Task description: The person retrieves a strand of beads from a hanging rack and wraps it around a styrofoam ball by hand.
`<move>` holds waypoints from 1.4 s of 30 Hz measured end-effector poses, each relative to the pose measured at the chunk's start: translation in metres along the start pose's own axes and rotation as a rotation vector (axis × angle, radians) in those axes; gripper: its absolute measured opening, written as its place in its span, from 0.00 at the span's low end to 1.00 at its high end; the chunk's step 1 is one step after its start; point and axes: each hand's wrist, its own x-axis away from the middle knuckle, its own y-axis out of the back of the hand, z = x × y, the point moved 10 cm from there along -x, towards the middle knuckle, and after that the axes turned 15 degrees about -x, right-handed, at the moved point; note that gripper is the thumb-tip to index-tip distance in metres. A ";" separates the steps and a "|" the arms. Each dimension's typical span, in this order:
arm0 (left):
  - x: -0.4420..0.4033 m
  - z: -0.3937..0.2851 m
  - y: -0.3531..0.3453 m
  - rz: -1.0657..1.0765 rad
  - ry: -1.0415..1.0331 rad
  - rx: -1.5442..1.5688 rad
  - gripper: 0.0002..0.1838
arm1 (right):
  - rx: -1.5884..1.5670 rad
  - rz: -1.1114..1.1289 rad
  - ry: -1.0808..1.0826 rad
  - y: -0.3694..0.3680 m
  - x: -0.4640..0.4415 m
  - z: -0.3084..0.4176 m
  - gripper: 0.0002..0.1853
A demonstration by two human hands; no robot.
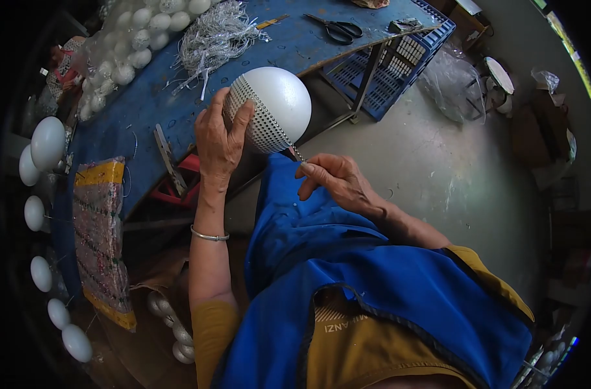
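Note:
A large white ball point(284, 97) is held up just past the table's front edge. Rows of small silvery beads point(263, 126) cover its lower left side. My left hand point(221, 133) grips the ball from the left, with the thumb on the beaded part and the other fingers partly hidden around the side. Below the ball, my right hand point(331, 178) pinches the loose end of the bead strand point(297, 153), which runs up to the ball's lower edge.
On the blue table point(159, 107) lie silvery strands point(217, 42), black scissors point(337, 29) and bagged white balls point(140, 39). A yellow-ended packet point(101, 240) and a row of white balls point(41, 273) are at left. A blue crate point(399, 68) stands under the table. Another person point(65, 65) sits far left.

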 end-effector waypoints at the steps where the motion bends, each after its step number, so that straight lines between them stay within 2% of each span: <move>1: -0.002 0.003 0.000 0.009 0.035 0.064 0.29 | 0.004 -0.001 0.006 0.000 0.000 0.002 0.20; 2: -0.003 0.004 -0.002 0.006 0.033 0.066 0.29 | 0.008 -0.001 0.008 0.001 0.000 0.001 0.20; 4: 0.000 -0.008 0.012 -0.178 -0.107 -0.139 0.25 | 0.001 -0.005 0.014 0.003 0.001 -0.002 0.19; 5: 0.001 -0.009 0.011 -0.180 -0.108 -0.137 0.25 | 0.004 -0.007 0.016 0.003 0.001 -0.003 0.19; 7: 0.003 0.002 0.008 -0.170 0.035 0.008 0.24 | 0.016 -0.013 0.020 0.003 0.001 -0.004 0.20; 11: 0.002 0.008 0.002 -0.095 0.083 0.035 0.24 | 0.014 -0.036 -0.014 0.003 0.000 -0.007 0.20; 13: 0.002 0.002 -0.003 -0.087 -0.061 -0.142 0.27 | 0.036 -0.047 -0.057 0.001 0.000 -0.012 0.21; 16: 0.009 -0.009 0.000 -0.110 -0.196 -0.175 0.31 | 0.006 -0.038 -0.065 0.001 0.000 -0.015 0.21; 20: 0.006 -0.013 0.000 -0.078 -0.241 -0.206 0.34 | 0.030 -0.024 -0.037 -0.003 0.004 -0.005 0.21; 22: 0.001 0.005 -0.007 0.083 -0.002 0.054 0.34 | 0.033 -0.001 0.008 -0.007 0.007 0.000 0.19; 25: 0.000 0.012 -0.007 0.098 0.093 0.150 0.32 | 0.054 -0.022 0.023 -0.004 0.007 -0.002 0.18; 26: -0.002 0.014 -0.008 0.094 0.092 0.153 0.32 | 0.059 -0.021 0.025 -0.004 0.007 -0.002 0.18; 28: -0.004 0.010 0.008 -0.088 -0.006 0.021 0.27 | 0.078 -0.033 0.028 -0.001 0.009 -0.002 0.18; 31: -0.003 0.015 0.006 -0.090 0.130 0.048 0.25 | 0.088 -0.036 -0.002 -0.002 0.009 -0.004 0.19; 35: -0.004 0.023 0.002 -0.072 0.175 0.092 0.25 | 0.106 -0.020 0.049 0.001 0.004 -0.007 0.20; 37: -0.006 0.011 0.003 -0.068 0.044 -0.099 0.29 | 0.105 -0.021 -0.024 0.001 0.003 -0.011 0.20; 38: -0.004 0.012 0.005 -0.078 0.056 -0.095 0.29 | 0.116 -0.012 -0.029 -0.001 0.003 -0.011 0.20; 40: -0.001 -0.004 0.006 -0.082 -0.084 -0.112 0.33 | 0.154 -0.055 -0.018 0.000 0.004 -0.007 0.18; 42: 0.001 -0.002 0.005 -0.128 -0.120 -0.114 0.35 | 0.152 -0.043 0.030 -0.009 0.012 0.006 0.18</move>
